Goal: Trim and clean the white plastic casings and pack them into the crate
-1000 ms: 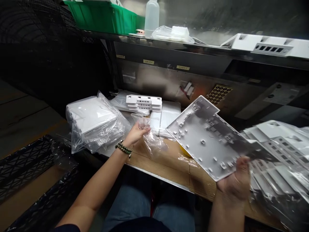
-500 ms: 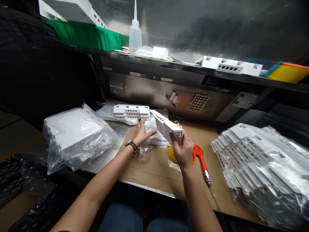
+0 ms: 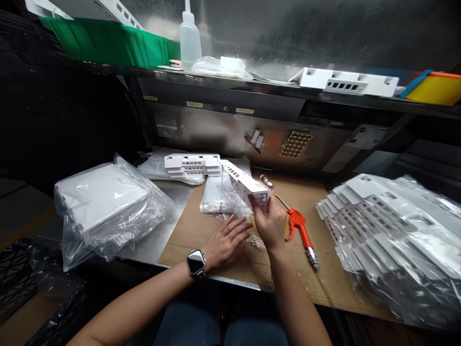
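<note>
My right hand (image 3: pixel 271 225) grips one end of a white plastic cover (image 3: pixel 247 181) with a row of square slots, held tilted over the bench. Palm down, my left hand (image 3: pixel 227 244) lies with fingers stretched out over the cardboard, close to some clear plastic film; whether it presses on the film I cannot tell. Behind the held cover is a stack of clear plastic bags (image 3: pixel 215 194). Several similar white covers (image 3: pixel 192 164) are stacked at the back. An orange air blow gun (image 3: pixel 299 225) lies right of my right hand.
Bagged white covers (image 3: pixel 104 192) sit at the left, and a bagged row of white covers (image 3: pixel 389 230) at the right. Cardboard (image 3: pixel 194 235) lines the bench. The shelf above bears a green bin (image 3: pixel 108 43), a squeeze bottle (image 3: pixel 190 41) and a yellow bin (image 3: pixel 437 89).
My left hand has moved from beside the stack of bags down toward the bench's front edge and now lies flat. My right hand still holds the white cover. The view has shifted slightly.
</note>
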Available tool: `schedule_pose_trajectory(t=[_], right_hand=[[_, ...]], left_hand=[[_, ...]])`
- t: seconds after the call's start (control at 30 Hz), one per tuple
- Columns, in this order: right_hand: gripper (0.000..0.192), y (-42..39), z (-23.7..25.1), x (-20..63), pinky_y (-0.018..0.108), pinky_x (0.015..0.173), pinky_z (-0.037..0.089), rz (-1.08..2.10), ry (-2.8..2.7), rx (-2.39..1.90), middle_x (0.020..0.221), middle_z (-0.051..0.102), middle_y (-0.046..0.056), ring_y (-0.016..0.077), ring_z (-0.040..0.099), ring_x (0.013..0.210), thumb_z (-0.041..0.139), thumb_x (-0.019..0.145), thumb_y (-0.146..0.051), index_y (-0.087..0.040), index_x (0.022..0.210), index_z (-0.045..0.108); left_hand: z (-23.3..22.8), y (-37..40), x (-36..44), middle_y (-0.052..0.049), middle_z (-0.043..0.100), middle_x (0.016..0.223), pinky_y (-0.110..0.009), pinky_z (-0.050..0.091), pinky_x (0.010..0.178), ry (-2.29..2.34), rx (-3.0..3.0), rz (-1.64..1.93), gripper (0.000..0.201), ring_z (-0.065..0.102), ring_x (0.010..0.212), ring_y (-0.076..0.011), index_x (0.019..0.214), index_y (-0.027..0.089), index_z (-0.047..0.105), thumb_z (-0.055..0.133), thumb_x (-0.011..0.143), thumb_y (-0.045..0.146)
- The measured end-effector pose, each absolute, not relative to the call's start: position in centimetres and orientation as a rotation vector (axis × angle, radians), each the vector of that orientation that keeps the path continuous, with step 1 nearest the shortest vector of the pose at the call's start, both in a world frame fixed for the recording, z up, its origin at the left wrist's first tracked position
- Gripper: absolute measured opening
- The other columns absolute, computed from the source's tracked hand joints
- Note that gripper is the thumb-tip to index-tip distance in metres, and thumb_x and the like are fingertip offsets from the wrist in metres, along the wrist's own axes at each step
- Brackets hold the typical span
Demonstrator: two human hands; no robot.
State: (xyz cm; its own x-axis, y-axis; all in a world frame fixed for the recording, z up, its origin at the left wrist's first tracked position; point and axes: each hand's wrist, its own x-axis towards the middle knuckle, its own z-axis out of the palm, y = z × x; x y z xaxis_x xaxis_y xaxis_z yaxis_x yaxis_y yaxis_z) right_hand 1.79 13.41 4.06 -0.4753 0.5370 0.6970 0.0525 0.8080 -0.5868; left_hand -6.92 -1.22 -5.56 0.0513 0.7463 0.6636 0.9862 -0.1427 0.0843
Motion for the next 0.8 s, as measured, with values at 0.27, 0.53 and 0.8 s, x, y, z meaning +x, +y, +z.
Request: schedule_pose_trajectory(t=[0.27,0.53,0.8], right_hand=[[0.043,14.5,3.4,2.4,0.028,0.071,0.054,0.691,-1.981,-0.478,0.107,0.081,0.009,0.023,0.077,0.084,0.061,0.1,-0.048,-0.021,0.133,0.066],[0.046,14.7,3.4,2.5,0.029,0.068,0.053,0.773,-1.977,-0.561,0.092,0.08,0.007,0.0212,0.073,0.073,0.063,0.098,-0.051,-0.021,0.133,0.068],[0.051,15.8,4.6,8.7,0.034,0.08,0.059,1.005,-1.259,-0.715,0.099,0.078,0.009,0.0218,0.073,0.085,0.082,0.081,-0.052,-0.015,0.115,0.073]], left_hand=[[-5.9,1.6,-8.7,-0.003,0.073,0.084,-0.045,0.052,0.115,-1.543,-2.068,-0.769,0.022,0.072,0.099,-0.0189,0.108,0.019,0.068,0.047,0.104,0.012],[-6.6,-3.0,-9.9,-0.007,0.076,0.099,-0.029,0.06,0.076,-1.812,-2.167,-0.767,0.021,0.071,0.089,-0.02,0.108,0.02,0.067,0.049,0.103,0.011],[-5.1,-1.9,-8.3,-0.002,0.071,0.08,-0.031,0.045,0.065,-2.467,-1.86,-1.167,0.011,0.065,0.073,-0.0214,0.09,0.02,0.062,0.069,0.088,0.012]])
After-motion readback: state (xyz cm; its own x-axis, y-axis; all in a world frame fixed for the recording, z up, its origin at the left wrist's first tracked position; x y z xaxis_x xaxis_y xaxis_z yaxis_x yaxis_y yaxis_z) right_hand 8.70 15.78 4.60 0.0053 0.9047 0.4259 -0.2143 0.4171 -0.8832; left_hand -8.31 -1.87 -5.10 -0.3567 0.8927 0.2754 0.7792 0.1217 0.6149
